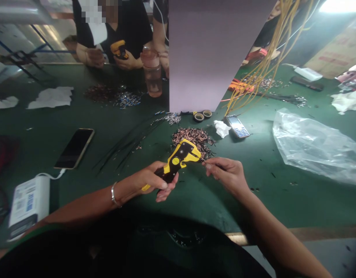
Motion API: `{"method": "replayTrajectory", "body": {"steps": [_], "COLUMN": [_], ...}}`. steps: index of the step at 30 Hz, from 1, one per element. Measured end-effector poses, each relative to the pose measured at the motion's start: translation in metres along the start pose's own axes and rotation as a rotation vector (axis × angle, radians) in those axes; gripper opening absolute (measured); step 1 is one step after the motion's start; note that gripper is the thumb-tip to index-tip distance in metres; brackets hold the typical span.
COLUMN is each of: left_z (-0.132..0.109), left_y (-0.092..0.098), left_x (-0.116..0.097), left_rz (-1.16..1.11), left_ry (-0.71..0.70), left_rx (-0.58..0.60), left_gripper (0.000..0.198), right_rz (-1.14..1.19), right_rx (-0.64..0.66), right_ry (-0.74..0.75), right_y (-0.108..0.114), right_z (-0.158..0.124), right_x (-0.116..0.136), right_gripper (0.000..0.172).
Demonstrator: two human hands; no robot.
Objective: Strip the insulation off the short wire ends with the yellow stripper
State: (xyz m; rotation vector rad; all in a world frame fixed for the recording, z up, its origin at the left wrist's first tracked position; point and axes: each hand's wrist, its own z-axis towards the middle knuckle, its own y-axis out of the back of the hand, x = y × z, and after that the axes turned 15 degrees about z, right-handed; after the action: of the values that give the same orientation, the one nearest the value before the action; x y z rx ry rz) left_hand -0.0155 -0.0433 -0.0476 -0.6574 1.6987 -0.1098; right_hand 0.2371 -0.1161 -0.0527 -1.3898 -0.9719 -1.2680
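1. The left hand [163, 180] is wrapped around the handles of the stripper [180, 157], which is held above the desk [212, 212], its nose turned toward the right hand [226, 173].
2. The right hand grasps a thin dark wire [205, 162] between thumb and fingers, its end at the stripper's nose; the spot is too small to tell whether the wire is inside the jaws or just touching them.
3. The work looks well under way: the large heap [192, 135] of short black and copper-coloured bits, just beyond the stripper, suggests many pieces are done.
4. The wire in hand seems to be mid-step. The long black wires [128, 141] lying to the left look unhandled, so they may be what is left.
5. Counts at this place: one stripper, one wire in the right hand, one heap of bits too many to number, one smaller pile [173, 117] of pale ends, and several long wires that overlap too much to count.
6. Around these: two tape rolls [199, 117], one keypad phone [238, 127], one smartphone [75, 148], one power bank [30, 204], one crumpled tissue [222, 128] beside the keypad phone, and one plastic bag [314, 148] at right.
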Motion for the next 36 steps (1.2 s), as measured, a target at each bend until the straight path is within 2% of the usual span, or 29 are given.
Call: {"method": "replayTrajectory", "body": {"steps": [15,20,27,36], "left_z": [0.0000,0.0027,0.0025,0.0044], "left_y": [-0.0075,-0.0056,-0.0048,-0.0034], "left_x": [-0.0008,0.0017,0.0027,0.0056], "left_rz": [-0.030,-0.054,-0.076,-0.080], "left_ry": [0.024,-0.009,-0.024,-0.031], "left_rx": [-0.047,-0.054,-0.019,-0.010], "left_gripper": [0.022,0.024,0.026,0.027], "right_rz": [-0.060,-0.078,-0.039,-0.042], "right_rx": [0.065,0.063,0.029,0.050], "right_ry": [0.027,0.025,0.010,0.015], "right_y": [0.0020,0.0026,0.0019,0.0053], "right_z": [-0.0005,0.0008,0.0014,0.0036], "right_x": [-0.0004,0.0000,-0.0035,-0.0046], "right_gripper": [0.010,0.013,0.014,0.015]}}
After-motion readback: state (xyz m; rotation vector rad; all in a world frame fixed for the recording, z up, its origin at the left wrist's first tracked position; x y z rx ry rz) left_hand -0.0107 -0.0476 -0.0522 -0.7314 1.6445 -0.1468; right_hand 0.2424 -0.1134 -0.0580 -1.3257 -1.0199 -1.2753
